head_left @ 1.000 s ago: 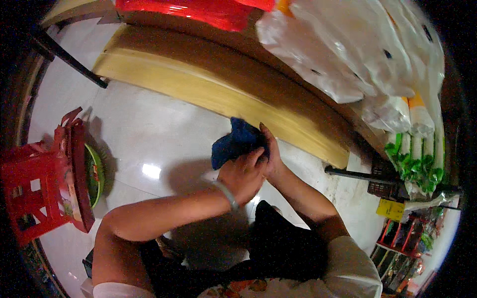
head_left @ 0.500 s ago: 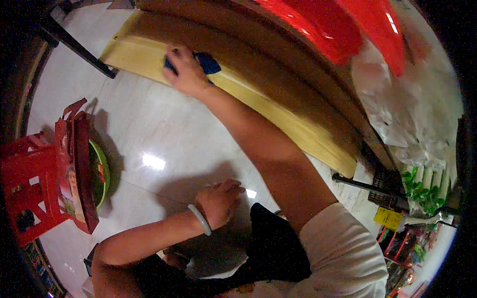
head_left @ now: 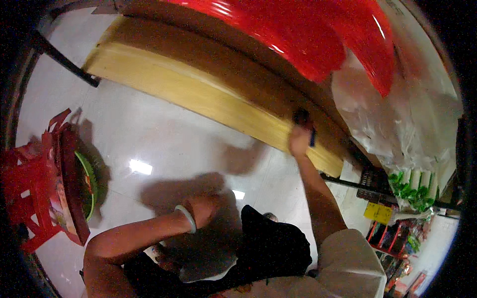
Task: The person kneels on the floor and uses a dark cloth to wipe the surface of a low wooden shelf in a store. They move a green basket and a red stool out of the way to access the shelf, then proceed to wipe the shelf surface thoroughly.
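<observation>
My right hand [head_left: 299,140] is closed on a dark blue cloth [head_left: 312,137] and presses it to the right part of a long yellow wooden shelf board [head_left: 198,100]. Motion blurs the fingers, and much of the cloth is hidden or in shadow. Over the floor, in front of my body, hangs my left hand [head_left: 203,210], with a pale bangle [head_left: 186,219] at the wrist. It touches neither the board nor the cloth, and its fingers are too dark and smeared to read.
Red plastic bags [head_left: 298,35] and clear plastic wrapping [head_left: 392,114] overhang the board at upper right. At left stand a red plastic stool [head_left: 30,198], a red box [head_left: 67,188] and a green basin [head_left: 91,186]. A black metal bracket [head_left: 67,60] lies by the board's left end.
My right hand has swept the blue cloth along the board from its left part to its right part. My left hand has shifted slightly left, and the whole view has moved a little.
</observation>
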`<action>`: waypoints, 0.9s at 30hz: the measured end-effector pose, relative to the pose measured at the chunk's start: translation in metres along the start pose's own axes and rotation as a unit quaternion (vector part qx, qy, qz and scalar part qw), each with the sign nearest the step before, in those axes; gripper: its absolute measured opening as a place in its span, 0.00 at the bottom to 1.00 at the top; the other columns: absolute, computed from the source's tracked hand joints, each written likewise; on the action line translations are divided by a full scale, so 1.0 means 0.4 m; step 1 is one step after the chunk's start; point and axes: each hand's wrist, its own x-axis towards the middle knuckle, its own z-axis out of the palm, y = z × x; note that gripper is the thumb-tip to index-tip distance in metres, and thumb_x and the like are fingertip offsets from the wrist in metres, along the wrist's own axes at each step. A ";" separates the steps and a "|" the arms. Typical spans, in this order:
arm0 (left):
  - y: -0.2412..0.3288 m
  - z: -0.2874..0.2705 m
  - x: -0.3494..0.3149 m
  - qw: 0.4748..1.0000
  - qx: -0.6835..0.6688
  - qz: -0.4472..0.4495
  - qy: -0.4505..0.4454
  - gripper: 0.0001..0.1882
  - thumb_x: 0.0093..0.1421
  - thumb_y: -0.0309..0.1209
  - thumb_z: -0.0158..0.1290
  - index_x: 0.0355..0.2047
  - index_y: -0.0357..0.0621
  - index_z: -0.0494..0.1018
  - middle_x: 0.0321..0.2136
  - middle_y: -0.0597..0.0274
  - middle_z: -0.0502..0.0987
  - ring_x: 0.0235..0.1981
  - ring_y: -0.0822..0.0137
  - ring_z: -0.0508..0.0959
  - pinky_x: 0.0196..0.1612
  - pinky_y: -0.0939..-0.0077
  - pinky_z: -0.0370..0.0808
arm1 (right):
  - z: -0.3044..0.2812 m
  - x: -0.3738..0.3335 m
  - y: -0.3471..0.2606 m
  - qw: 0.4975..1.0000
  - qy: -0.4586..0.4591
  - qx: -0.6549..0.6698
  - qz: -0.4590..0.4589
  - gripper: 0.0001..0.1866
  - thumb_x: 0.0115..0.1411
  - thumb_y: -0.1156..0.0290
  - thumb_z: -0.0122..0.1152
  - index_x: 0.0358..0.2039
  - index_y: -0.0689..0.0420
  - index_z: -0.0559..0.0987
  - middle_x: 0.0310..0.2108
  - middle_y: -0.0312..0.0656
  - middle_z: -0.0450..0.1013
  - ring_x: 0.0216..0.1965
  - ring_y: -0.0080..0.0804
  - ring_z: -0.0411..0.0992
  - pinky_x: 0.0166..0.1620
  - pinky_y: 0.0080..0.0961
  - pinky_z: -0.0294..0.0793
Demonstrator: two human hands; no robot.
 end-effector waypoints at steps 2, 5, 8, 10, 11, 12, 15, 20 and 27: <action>-0.025 0.051 0.017 0.999 0.014 0.023 -0.039 0.15 0.54 0.30 0.49 0.43 0.40 0.71 0.41 0.44 0.74 0.43 0.46 0.75 0.44 0.55 0.74 | -0.121 -0.101 0.278 0.987 -0.027 -0.160 -0.011 0.25 0.60 0.74 0.43 0.60 0.58 0.64 0.60 0.58 0.58 0.61 0.53 0.55 0.63 0.36 0.55; -0.080 0.113 -0.024 0.991 0.059 -0.014 -0.121 0.17 0.55 0.32 0.49 0.44 0.39 0.71 0.43 0.42 0.74 0.44 0.46 0.75 0.47 0.55 0.73 | -0.173 -0.301 0.428 0.926 -0.038 0.257 0.274 0.24 0.61 0.76 0.43 0.59 0.59 0.64 0.59 0.55 0.59 0.60 0.47 0.57 0.61 0.37 0.58; -0.067 0.153 0.090 0.998 0.031 0.053 0.030 0.17 0.56 0.34 0.48 0.43 0.39 0.73 0.45 0.41 0.73 0.45 0.46 0.75 0.47 0.55 0.73 | -0.332 -0.238 0.674 0.780 0.160 0.512 0.321 0.18 0.64 0.73 0.44 0.53 0.62 0.69 0.57 0.50 0.63 0.52 0.45 0.65 0.56 0.36 0.64; -0.024 0.090 0.129 0.997 0.021 0.047 0.055 0.17 0.56 0.34 0.47 0.43 0.39 0.72 0.48 0.42 0.71 0.45 0.46 0.74 0.48 0.55 0.73 | -0.372 -0.137 0.707 0.660 0.133 0.701 0.236 0.18 0.64 0.70 0.46 0.53 0.61 0.68 0.54 0.47 0.66 0.47 0.46 0.69 0.53 0.35 0.68; -0.030 0.056 0.084 0.999 0.048 -0.005 0.019 0.17 0.56 0.34 0.47 0.44 0.40 0.72 0.50 0.43 0.70 0.45 0.46 0.74 0.48 0.55 0.73 | -0.179 -0.171 0.528 0.881 0.054 0.417 0.218 0.20 0.61 0.69 0.50 0.53 0.61 0.68 0.52 0.48 0.68 0.47 0.46 0.69 0.53 0.37 0.68; -0.017 -0.014 0.028 0.993 0.100 -0.046 -0.030 0.17 0.57 0.34 0.47 0.45 0.40 0.71 0.51 0.45 0.69 0.46 0.46 0.74 0.48 0.55 0.73 | -0.016 -0.167 0.268 0.981 0.008 0.073 0.181 0.23 0.58 0.69 0.53 0.54 0.62 0.68 0.50 0.48 0.69 0.48 0.45 0.68 0.52 0.38 0.67; -0.027 -0.068 0.082 0.988 0.112 -0.101 -0.012 0.24 0.54 0.27 0.47 0.54 0.41 0.66 0.54 0.45 0.67 0.53 0.46 0.69 0.56 0.60 0.68 | -0.019 -0.029 -0.266 0.952 -0.057 0.268 -0.137 0.30 0.49 0.81 0.56 0.56 0.56 0.68 0.56 0.49 0.65 0.57 0.48 0.63 0.60 0.39 0.59; 0.026 -0.171 0.332 0.941 0.283 -0.056 0.176 0.27 0.54 0.30 0.49 0.56 0.44 0.63 0.59 0.55 0.61 0.56 0.52 0.65 0.57 0.60 0.65 | -0.151 -0.015 -0.248 0.980 -0.080 0.031 -0.181 0.27 0.56 0.74 0.53 0.59 0.52 0.66 0.59 0.51 0.61 0.60 0.49 0.58 0.62 0.41 0.56; 0.060 -0.208 0.403 0.905 0.365 -0.219 0.017 0.36 0.61 0.47 0.44 0.65 0.47 0.48 0.66 0.60 0.50 0.67 0.61 0.49 0.68 0.60 0.43 | -0.326 -0.273 0.398 0.979 -0.027 -0.173 0.099 0.23 0.55 0.74 0.51 0.54 0.54 0.72 0.54 0.54 0.65 0.54 0.52 0.63 0.55 0.48 0.60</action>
